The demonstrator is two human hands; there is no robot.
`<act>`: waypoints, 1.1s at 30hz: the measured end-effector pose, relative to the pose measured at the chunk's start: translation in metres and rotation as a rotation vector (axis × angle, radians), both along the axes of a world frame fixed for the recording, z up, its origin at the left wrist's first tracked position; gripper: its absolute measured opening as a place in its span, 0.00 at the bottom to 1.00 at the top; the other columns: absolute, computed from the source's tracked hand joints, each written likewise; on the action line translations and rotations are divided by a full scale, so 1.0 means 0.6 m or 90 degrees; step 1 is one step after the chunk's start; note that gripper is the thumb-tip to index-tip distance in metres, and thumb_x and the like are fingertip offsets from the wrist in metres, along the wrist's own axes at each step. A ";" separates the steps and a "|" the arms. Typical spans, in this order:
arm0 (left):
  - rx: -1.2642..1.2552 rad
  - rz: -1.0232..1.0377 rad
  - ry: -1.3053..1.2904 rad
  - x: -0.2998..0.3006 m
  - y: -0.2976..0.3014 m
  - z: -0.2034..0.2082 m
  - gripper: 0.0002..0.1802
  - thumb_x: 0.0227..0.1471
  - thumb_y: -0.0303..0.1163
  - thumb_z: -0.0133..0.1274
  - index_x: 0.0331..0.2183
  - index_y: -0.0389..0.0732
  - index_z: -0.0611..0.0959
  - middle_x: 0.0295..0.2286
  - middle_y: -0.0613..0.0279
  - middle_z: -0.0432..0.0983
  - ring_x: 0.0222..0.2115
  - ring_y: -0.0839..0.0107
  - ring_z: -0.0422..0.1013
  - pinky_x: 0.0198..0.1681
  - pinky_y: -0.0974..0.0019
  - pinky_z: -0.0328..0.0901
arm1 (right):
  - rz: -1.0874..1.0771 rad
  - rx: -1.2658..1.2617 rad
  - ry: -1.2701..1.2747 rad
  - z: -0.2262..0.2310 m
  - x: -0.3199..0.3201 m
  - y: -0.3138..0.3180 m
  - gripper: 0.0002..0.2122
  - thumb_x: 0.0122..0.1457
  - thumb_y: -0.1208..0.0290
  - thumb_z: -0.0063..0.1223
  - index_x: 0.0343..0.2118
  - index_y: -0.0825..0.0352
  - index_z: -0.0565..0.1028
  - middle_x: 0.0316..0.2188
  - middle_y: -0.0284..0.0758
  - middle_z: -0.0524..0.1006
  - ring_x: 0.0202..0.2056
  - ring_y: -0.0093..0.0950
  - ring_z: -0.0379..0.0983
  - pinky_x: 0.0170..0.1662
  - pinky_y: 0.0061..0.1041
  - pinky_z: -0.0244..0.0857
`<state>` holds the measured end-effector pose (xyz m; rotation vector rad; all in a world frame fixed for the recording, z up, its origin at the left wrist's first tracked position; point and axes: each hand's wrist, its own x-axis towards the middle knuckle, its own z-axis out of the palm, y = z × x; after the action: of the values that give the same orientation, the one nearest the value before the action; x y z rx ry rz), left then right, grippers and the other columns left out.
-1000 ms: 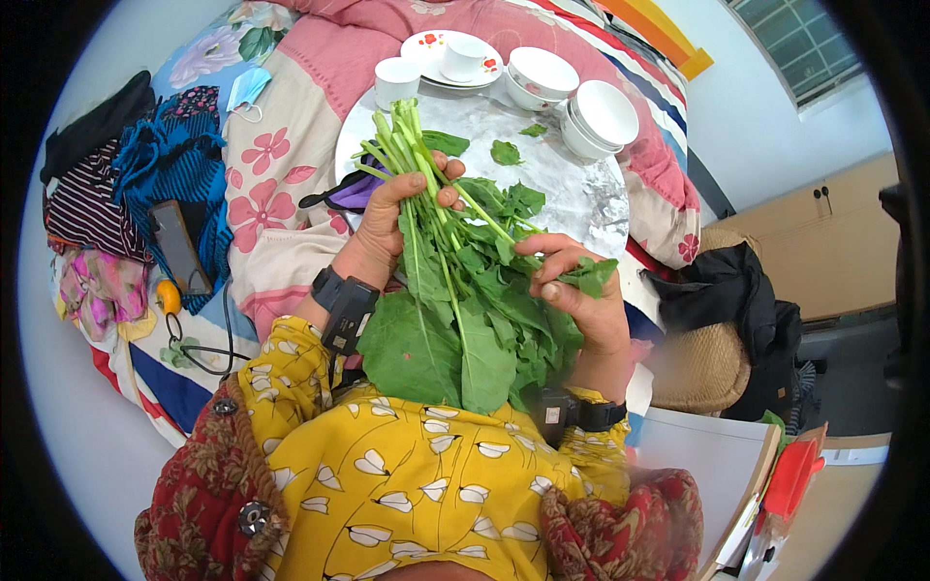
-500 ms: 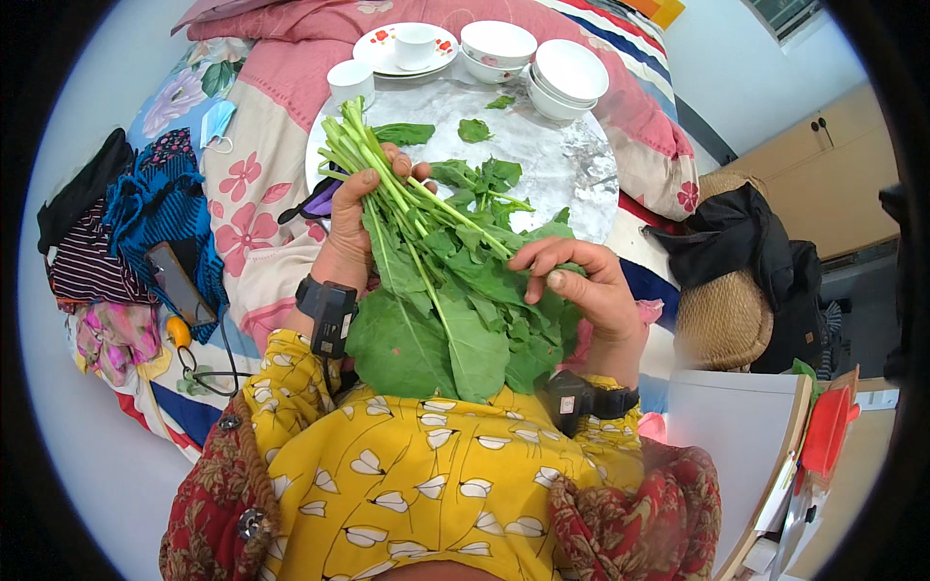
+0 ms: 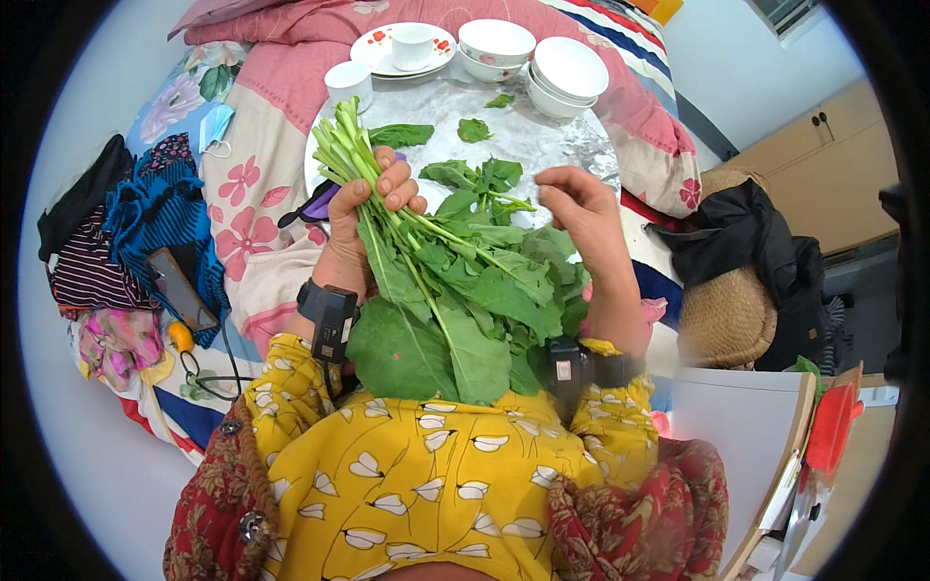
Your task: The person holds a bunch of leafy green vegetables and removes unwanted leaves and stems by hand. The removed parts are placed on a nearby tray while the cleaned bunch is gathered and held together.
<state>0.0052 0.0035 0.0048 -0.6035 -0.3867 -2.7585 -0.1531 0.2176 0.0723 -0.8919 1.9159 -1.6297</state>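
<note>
At the counter [image 3: 576, 155]: leafy greens [image 3: 475, 290] in L hand [image 3: 347, 215]

Your L fingers wrap the stems [image 3: 341, 145], leaves [image 3: 402, 349] toward you; R hand [image 3: 586, 215] nr, fingers narrow (can't tell if pinching anything). Prob. light; stems crisp, leaves soft, tear-prone: best held by stems.

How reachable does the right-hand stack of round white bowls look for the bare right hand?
Probably yes: the right hand seems free of the leafy green bunch, and only grey-white marbled tabletop shows between it and the bowls.
</note>
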 end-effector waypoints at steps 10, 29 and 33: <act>-0.006 0.002 -0.003 0.000 0.003 0.000 0.20 0.46 0.33 0.59 0.41 0.40 0.72 0.26 0.68 0.67 0.28 0.73 0.68 0.44 0.60 0.65 | 0.104 0.106 0.287 -0.073 -0.005 -0.090 0.11 0.49 0.75 0.57 0.37 0.68 0.77 0.28 0.36 0.77 0.27 0.30 0.72 0.33 0.27 0.67; -0.018 0.023 -0.062 -0.001 -0.002 -0.006 0.25 0.47 0.35 0.58 0.47 0.37 0.73 0.29 0.65 0.70 0.30 0.71 0.69 0.45 0.57 0.66 | -0.130 -0.056 -0.002 0.017 -0.038 -0.021 0.06 0.51 0.77 0.54 0.33 0.68 0.74 0.23 0.30 0.75 0.19 0.17 0.69 0.23 0.15 0.60; -0.014 0.030 -0.100 0.001 -0.005 -0.011 0.25 0.46 0.35 0.58 0.46 0.36 0.73 0.34 0.59 0.73 0.31 0.68 0.72 0.45 0.56 0.67 | -0.130 -0.158 -0.032 0.046 -0.016 -0.036 0.06 0.52 0.78 0.56 0.34 0.69 0.74 0.28 0.35 0.79 0.20 0.20 0.71 0.24 0.16 0.61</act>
<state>0.0059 0.0007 -0.0019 -0.3782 -0.4606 -2.7688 -0.1624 0.1958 0.0997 -0.7578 1.8480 -2.0253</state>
